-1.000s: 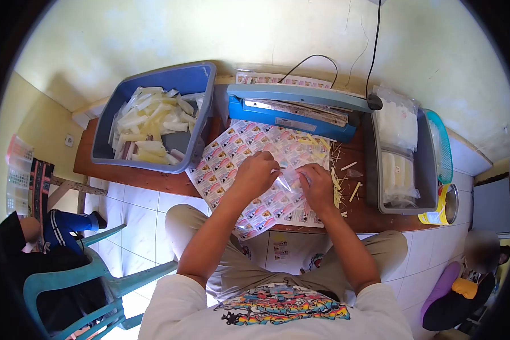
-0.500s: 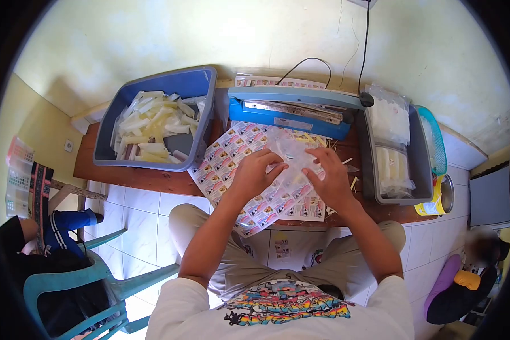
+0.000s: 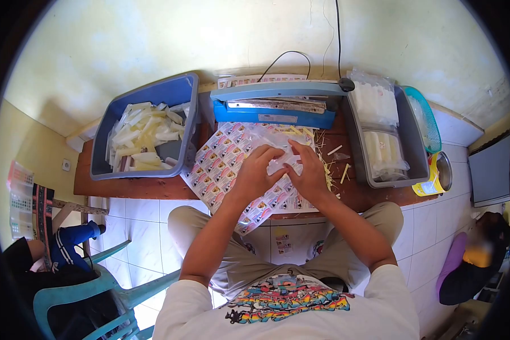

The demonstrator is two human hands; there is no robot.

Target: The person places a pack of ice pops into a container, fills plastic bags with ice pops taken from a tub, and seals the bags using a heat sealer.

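A clear plastic bag [image 3: 276, 163] is held between my two hands above printed label sheets [image 3: 218, 161]. My left hand [image 3: 259, 171] pinches the bag's left side, with thumb and fingers curled. On the other side, my right hand [image 3: 307, 173] has its fingertips closed on the bag near the left fingertips. The fingers partly hide the bag, and its clear film blends with the prints below. Just behind the hands stands a blue impulse sealer [image 3: 277, 116] with its long grey-blue arm [image 3: 283, 89].
A blue-grey tub [image 3: 190, 133] of pale filled plastic sleeves [image 3: 147, 133] stands left. On the right, a grey tub [image 3: 360, 150] holds bagged white sticks [image 3: 382, 150], beside a yellow can [image 3: 434, 175] and teal basket [image 3: 428, 122]. Yellowish strips [image 3: 344, 173] litter the table. People sit at both sides.
My hands have come closer together, the right one moving in toward the left on the bag. The whole view has shifted slightly.
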